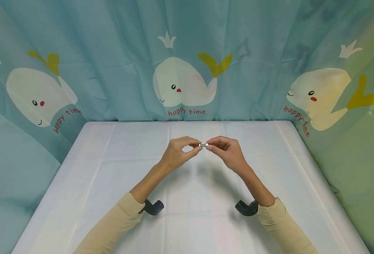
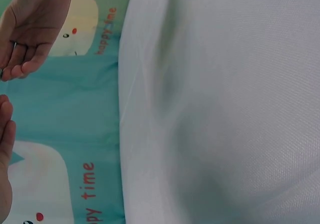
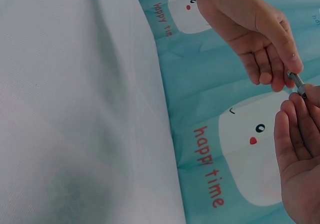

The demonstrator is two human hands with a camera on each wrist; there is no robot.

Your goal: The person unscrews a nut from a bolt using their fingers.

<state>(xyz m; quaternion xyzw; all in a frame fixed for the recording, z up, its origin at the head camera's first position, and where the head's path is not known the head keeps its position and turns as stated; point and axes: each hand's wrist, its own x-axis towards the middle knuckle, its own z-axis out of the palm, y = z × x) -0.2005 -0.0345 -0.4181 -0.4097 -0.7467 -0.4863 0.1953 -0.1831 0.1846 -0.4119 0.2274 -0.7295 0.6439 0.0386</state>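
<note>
A small silvery bolt [image 1: 203, 145] is held level above the table, between the two hands. My left hand [image 1: 176, 152] pinches its left end between thumb and fingertips. At the thicker right end, the thumb and fingers of my right hand [image 1: 230, 153] pinch it. In the right wrist view the threaded shank [image 3: 296, 79] shows between the hands; a wider piece sits at the right hand's end, and I cannot tell whether it is a head or a nut. Both hands [image 2: 37, 27] appear at the left edge of the left wrist view, where the bolt is hardly visible.
A white cloth covers the table [image 1: 199, 225] below the hands. Blue-green curtains [image 1: 126, 88] with whale prints stand behind and at both sides. Dark curved devices [image 1: 154, 207] sit at both wrists, by the beige sleeves [image 1: 117, 222].
</note>
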